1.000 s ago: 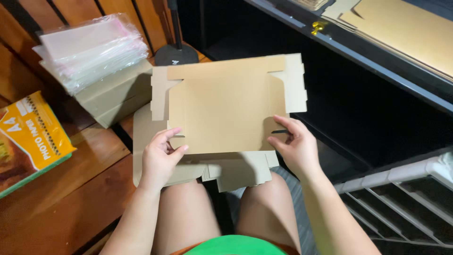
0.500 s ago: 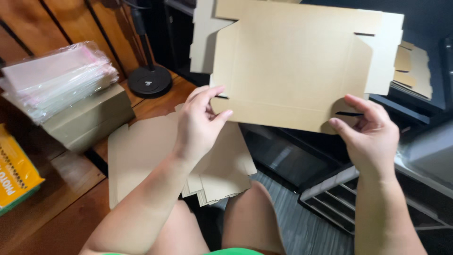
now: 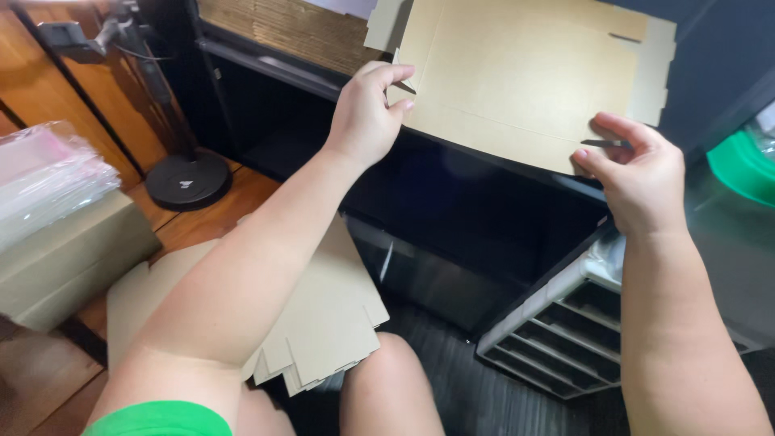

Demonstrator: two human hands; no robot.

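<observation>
I hold a flat, unfolded brown cardboard box blank [image 3: 525, 73] up in front of me, above a dark shelf. My left hand [image 3: 367, 113] pinches its lower left corner near a slot. My right hand [image 3: 638, 173] grips the lower right edge at another slot. The blank lies spread open, with its flaps pointing outward. A stack of several more flat cardboard blanks [image 3: 323, 315] rests on the wooden surface beside my knees, under my left forearm.
A closed cardboard box [image 3: 64, 258] with clear plastic bags [image 3: 44, 173] on top sits at the left. A black round stand base [image 3: 188, 180] stands on the wooden floor. A grey slotted rack [image 3: 565, 331] is at the lower right, a green object [image 3: 743, 165] at the right edge.
Both hands have lifted the cardboard blank off the stack at my lap, up and forward over the dark shelf. My view has swung to the right.
</observation>
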